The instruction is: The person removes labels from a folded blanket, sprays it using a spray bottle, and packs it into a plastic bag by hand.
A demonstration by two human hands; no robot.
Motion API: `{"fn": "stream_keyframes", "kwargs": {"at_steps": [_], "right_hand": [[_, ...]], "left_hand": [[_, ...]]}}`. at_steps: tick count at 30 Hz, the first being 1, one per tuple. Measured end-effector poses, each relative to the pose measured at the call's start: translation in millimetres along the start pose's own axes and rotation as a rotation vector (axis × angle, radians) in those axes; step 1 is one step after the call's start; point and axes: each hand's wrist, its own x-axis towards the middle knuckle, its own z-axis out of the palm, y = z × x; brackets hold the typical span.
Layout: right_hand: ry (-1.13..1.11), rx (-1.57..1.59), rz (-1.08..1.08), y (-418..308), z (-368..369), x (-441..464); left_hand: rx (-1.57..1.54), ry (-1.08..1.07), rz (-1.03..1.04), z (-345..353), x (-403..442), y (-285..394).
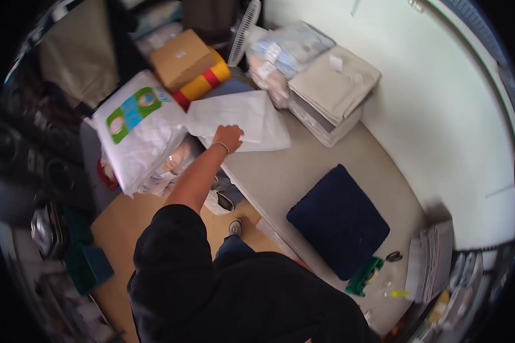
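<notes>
My left hand (228, 137) reaches out over the table's far end, with a beaded bracelet at the wrist. Its fingers are curled on a flat white plastic bag (252, 114), which lies on the table with its edges spread out. Close by on the left is a plump white package (140, 117) with a green and blue label. My right hand does not show; my dark sleeve and torso fill the bottom of the view. Nearer on the table lies a dark blue folded cloth or cushion (340, 223).
A green tape dispenser (364, 276), scissors (393, 256) and grey folded cloths (432, 260) sit at the near end. Beige packaged fabric (335, 86) is stacked by the wall. A cardboard box (182, 60) rests on a yellow and red package (206, 80). Teal bins (88, 266) stand left.
</notes>
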Motion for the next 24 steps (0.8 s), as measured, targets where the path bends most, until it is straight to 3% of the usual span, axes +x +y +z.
{"fn": "stream_keyframes", "kwargs": {"at_steps": [1,2,3,4,5,7,9,10,12,16,18,19,21,22,23,24], "right_hand": [[0.026,0.038,-0.042,13,-3,-15],[-0.124,0.118,-0.068,5,-32,-42],[-0.275,0.206,-0.089,-11,-58,-69],[-0.336,0.422,-0.382,-11,-68,-87],[-0.393,0.638,-0.677,-13,-78,-104],[-0.680,0.800,-0.297,-110,-181,-167],[-0.693,0.660,-0.602,-110,-170,-186],[-0.688,0.655,-0.578,-128,-185,-197],[-0.982,0.629,-0.580,-189,-231,-213],[-0.937,0.650,-1.139,-300,-269,-216],[-0.994,0.761,-1.207,-365,-287,-225],[-1.014,0.742,-1.254,-397,-296,-231],[-1.102,0.807,-1.277,-456,-328,-255],[-1.138,0.996,-1.310,-482,-308,-270],[-1.281,0.967,-1.147,-507,-311,-289],[-1.331,1.007,-1.088,-527,-325,-306]], "left_hand": [[0.058,-0.046,0.020,4,14,-4],[0.049,-0.069,0.059,27,27,-13],[0.138,0.111,0.088,60,37,-25],[0.218,0.291,0.117,84,43,-35],[0.205,0.272,0.154,88,55,-44],[0.107,-0.224,0.174,80,88,-64],[-0.107,0.026,0.188,75,111,-93],[-0.172,0.035,0.130,54,124,-104],[-0.310,0.022,0.025,-18,142,-124],[-0.372,0.099,-0.062,-118,157,-155],[-0.340,0.087,-0.179,-158,155,-150],[-0.330,0.099,-0.168,-154,152,-146],[-0.612,0.558,0.198,-127,136,-127],[-0.807,0.244,0.113,-134,113,-103],[-0.988,-0.083,0.022,-137,85,-74],[-1.152,-0.176,0.024,-118,69,-50]]}}
